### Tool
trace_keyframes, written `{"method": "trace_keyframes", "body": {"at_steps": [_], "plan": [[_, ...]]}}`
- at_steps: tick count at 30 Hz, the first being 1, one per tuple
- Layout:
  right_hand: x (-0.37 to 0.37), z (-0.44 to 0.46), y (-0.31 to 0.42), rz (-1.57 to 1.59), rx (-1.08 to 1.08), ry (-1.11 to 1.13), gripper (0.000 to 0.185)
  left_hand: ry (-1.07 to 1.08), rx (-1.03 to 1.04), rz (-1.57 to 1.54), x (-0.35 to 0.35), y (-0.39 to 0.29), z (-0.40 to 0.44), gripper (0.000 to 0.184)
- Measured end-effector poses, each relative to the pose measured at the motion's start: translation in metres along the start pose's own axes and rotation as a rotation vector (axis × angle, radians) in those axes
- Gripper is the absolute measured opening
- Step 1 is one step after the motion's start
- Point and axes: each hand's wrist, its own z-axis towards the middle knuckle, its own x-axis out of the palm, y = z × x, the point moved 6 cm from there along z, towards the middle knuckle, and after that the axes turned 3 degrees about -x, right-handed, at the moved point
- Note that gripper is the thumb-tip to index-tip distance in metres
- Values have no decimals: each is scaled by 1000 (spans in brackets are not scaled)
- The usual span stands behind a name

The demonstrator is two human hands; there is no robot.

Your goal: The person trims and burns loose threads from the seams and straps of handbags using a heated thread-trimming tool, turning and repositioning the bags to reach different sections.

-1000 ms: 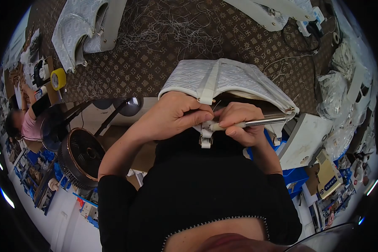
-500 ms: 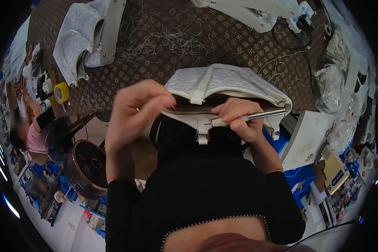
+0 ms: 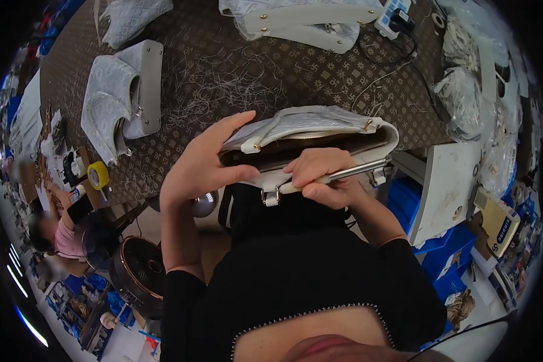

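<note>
Two hands at work: our left hand (image 3: 199,161) is spread, thumb and fingers apart, at the left end of the white bag (image 3: 320,119); our right hand (image 3: 328,169) pinches a pen-shaped tool (image 3: 357,171), tip near the front buckle (image 3: 271,196). Bag is open at the near edge of our counter (image 3: 311,69), with loose threads (image 3: 226,84) beyond it.
</note>
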Motion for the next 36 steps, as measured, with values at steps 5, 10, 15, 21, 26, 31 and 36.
{"method": "trace_keyframes", "body": {"at_steps": [5, 10, 15, 21, 26, 31, 36], "plan": [[7, -5, 37, -109, -168, 84, 16, 24, -99, 132, 5, -6, 13, 84], [-23, -16, 91, -194, -411, -5, 25, 61, -219, 164, 3, 5, 21, 96], [-118, -48, 86, -420, -283, -850, 34, 117, -153, -30, 6, 4, 24, 100], [-153, -46, 25, -417, 125, -1028, 31, -79, -49, -438, 8, -11, 33, 82], [-151, -35, 18, -441, 99, -926, 31, 119, -544, -487, 10, 51, 53, 82], [-155, -33, 6, -427, 194, -868, 29, 186, -427, -435, 31, 39, 71, 93], [-156, -31, 7, -489, 215, -873, 28, -7, -383, -504, 16, 17, 76, 103]]}}
